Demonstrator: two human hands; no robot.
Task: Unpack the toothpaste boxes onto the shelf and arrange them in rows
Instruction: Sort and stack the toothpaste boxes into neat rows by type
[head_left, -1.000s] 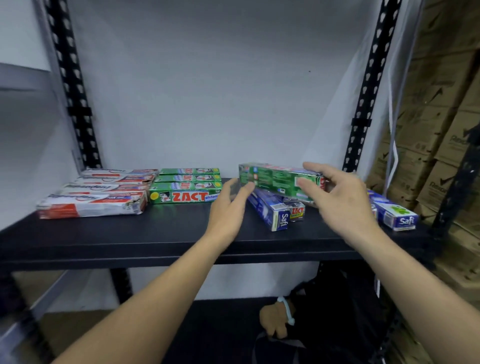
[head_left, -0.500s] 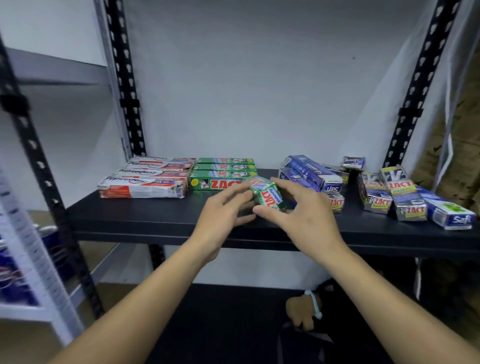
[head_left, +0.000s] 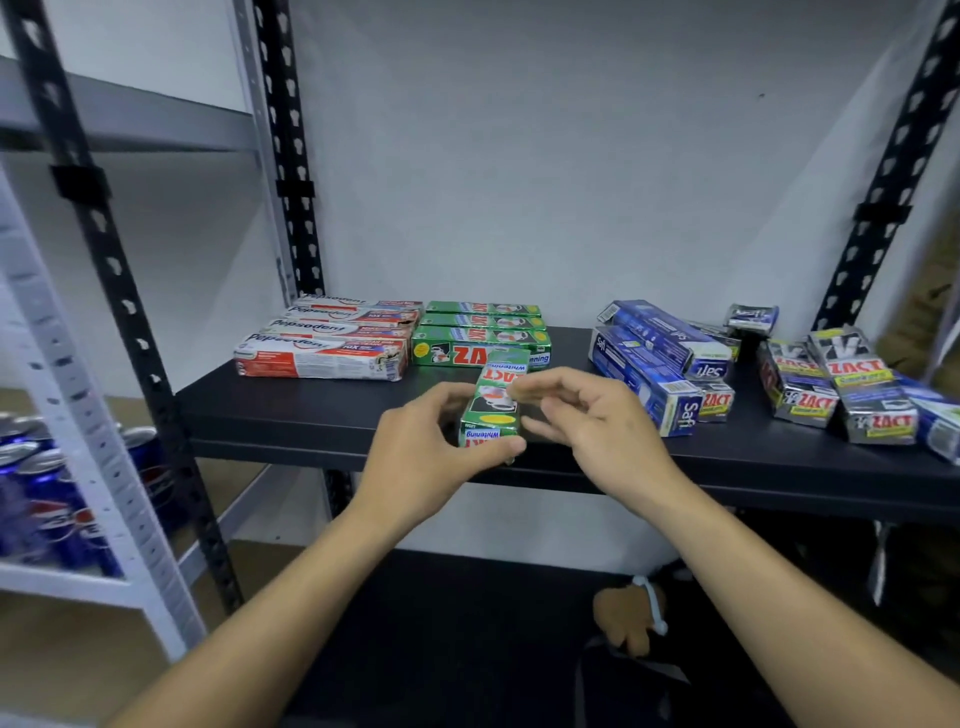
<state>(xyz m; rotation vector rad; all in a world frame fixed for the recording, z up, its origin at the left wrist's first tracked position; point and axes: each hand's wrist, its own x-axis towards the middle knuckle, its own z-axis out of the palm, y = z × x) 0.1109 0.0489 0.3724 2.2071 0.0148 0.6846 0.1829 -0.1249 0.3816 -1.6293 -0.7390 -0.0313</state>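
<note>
Black shelf (head_left: 311, 415) below: the green box (head_left: 493, 405), pulled from the pile (head_left: 654, 364) beside the right hand (head_left: 597, 436), now points end-on, left hand (head_left: 415, 467) gripping, right pinching, ready for the green row (head_left: 478, 338) just beyond.

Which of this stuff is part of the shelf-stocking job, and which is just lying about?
Part of the job: held green box, left hand, right hand, Pepsodent row, green Zact row, Safi boxes, silver Zact boxes, black shelf.

Just lying about: Pepsi cans, dark bag below.
</note>
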